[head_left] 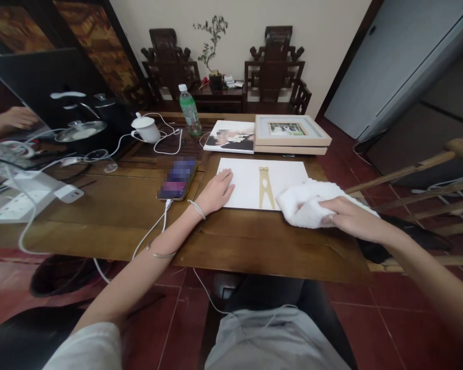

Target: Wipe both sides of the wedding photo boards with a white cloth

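A white board [247, 182] lies flat on the wooden table, with a tan two-legged animal-faced figure [265, 187] on its surface. My left hand [216, 191] rests on the board's left end, fingers stretched out and holding nothing. At the board's right end, my right hand [347, 216] grips a fluffy white towel [304, 205]. The towel is bunched and covers the board's lower right corner. Left of my left hand, a phone [179, 177] lies on the table with a white cable plugged into it.
Behind the board are a photo panel [229, 137] and pale picture frames [293, 134]. A green-labelled bottle [190, 110], a lidded white cup [145, 127], a dark pot [81, 136] and a power strip [31, 200] with cables stand to the left. Another person's hand [19, 118] shows at far left.
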A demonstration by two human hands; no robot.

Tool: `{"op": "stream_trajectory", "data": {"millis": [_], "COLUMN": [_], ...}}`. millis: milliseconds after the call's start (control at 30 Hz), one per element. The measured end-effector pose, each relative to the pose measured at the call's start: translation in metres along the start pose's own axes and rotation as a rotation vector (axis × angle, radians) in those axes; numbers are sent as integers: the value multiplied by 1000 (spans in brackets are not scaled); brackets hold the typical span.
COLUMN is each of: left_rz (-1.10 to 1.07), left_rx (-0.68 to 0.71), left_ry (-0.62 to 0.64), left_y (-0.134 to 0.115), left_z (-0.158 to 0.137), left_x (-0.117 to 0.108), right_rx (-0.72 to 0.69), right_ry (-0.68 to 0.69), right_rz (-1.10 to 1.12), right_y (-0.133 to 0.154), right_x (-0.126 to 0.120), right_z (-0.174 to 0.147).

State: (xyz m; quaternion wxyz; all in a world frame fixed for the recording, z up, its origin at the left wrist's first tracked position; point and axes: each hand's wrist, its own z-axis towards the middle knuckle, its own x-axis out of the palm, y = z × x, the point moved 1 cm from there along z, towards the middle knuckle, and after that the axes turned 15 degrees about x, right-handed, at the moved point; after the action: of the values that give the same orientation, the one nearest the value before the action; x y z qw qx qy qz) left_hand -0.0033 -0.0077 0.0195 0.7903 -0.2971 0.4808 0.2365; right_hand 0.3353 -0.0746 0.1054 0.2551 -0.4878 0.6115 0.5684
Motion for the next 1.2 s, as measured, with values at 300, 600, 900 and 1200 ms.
{"op": "stream_trajectory", "data": {"millis": [300,600,900,1200], "left_rz": [-6,-31,-18,-14], "left_rx": [11,13,21,9], "left_ry": [15,-15,-18,4], "left_y": [5,4,0,2], "left_z": [-2,-3,-1,-1], "left_x": [1,1,0,0], "right_rx": [47,15,-122,-5], "right_ry": [-84,-353,53,-32], "right_rz": [153,-9,-137,54], "right_y": [1,34,37,21], "right_x": [-16,20,13,-10], "right_z": [103,120,5,81]}}
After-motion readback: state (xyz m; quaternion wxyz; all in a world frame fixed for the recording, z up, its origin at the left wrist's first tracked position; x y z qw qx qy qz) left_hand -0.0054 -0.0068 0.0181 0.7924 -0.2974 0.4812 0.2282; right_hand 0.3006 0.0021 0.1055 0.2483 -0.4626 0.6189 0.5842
